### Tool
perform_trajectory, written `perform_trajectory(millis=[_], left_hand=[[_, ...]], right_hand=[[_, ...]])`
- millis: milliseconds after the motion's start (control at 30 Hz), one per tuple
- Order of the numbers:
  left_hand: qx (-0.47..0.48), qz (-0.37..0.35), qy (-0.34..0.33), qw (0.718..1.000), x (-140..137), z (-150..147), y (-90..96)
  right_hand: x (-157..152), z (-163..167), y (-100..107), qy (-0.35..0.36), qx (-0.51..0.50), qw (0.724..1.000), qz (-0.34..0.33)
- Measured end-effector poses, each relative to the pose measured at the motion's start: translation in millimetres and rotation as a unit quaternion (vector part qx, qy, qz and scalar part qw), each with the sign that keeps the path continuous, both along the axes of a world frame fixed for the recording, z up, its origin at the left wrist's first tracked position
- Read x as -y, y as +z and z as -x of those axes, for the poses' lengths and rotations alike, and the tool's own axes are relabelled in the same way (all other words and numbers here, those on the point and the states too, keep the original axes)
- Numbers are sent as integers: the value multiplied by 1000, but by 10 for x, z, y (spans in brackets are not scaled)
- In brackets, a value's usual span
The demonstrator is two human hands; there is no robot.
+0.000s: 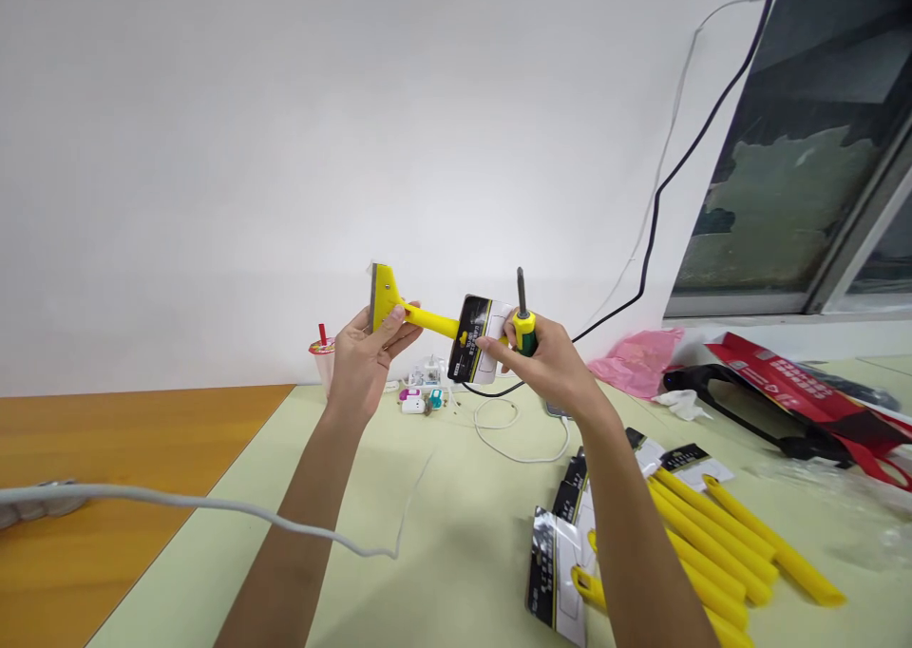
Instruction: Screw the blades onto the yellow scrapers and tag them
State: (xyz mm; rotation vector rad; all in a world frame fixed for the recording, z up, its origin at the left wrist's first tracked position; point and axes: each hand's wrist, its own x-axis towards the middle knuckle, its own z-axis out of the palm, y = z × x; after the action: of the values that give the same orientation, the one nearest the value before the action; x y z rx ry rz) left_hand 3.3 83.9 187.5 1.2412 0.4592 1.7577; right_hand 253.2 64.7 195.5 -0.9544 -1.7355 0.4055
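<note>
A yellow scraper [431,321] with a metal blade edge is held up level above the table, its head to the left. My left hand [370,355] grips it at the neck, just behind the head. Toward the other end, my right hand [538,353] pinches a black-and-white card [476,339] that covers part of the handle. A screwdriver [524,320] with a green and yellow grip is also in my right hand, its dark shaft pointing up. The handle's far end is hidden behind the card and fingers.
Several yellow handles [712,524] and printed cards [556,572] lie at the right. Behind them are a red package [805,391] and a pink bag [637,355]. A lidded cup [323,368], plugs [420,401] and white cable [523,458] sit near the wall. A grey cable [214,504] crosses the left foreground.
</note>
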Motion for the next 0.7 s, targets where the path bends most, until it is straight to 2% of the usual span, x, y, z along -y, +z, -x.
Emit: perform_trajectory(millis=[67,267,700], left_hand=[[-11,-8,9,1000,38,-18,14],[-41,-17,37,998,152,-50,45],[-147,3,36,989,80,-7,6]], right_hand=[[16,-5,4,-1,18,1000,-9],[27,15,-23,55,24,998,10],[64,11,-4,47,97,994,26]])
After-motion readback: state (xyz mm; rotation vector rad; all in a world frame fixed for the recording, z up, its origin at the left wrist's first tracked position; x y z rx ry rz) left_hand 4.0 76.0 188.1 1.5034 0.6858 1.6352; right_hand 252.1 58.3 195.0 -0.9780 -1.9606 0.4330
